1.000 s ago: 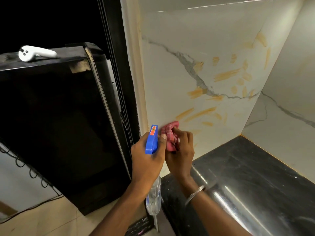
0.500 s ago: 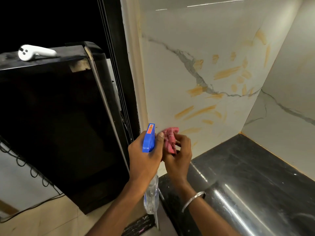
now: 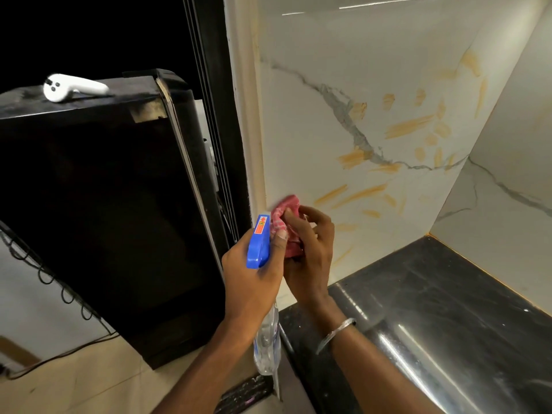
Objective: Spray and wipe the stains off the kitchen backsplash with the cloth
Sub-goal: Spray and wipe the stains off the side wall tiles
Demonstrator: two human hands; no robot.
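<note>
The left grip [image 3: 251, 282] is wrapped round the spray bottle [image 3: 259, 243]. The right grip [image 3: 310, 255] bunches the pink cloth [image 3: 286, 213], low beside the backsplash [image 3: 373, 70]. The orange stains [image 3: 358, 194] are all there, so spraying them looks next: aim higher, rightwards.

A single view is given, taken by a wide-angle camera worn on the head. It is aimed forward and down, toward the corner where the backsplash [image 3: 328, 70] is met by the side wall [image 3: 513, 138]. The scene is seen from close by. Both forearms are cut off by the lower edge. The left grip [image 3: 254, 279] and the right grip [image 3: 310, 252] are framed near the middle, with the spray bottle [image 3: 259, 243] and the cloth [image 3: 286, 209] between them. The counter [image 3: 448, 309] is looked down on at the lower right and the floor [image 3: 89, 380] at the lower left. The left half is filled by a black cabinet [image 3: 89, 204], whose edges are bowed by the lens.
</note>
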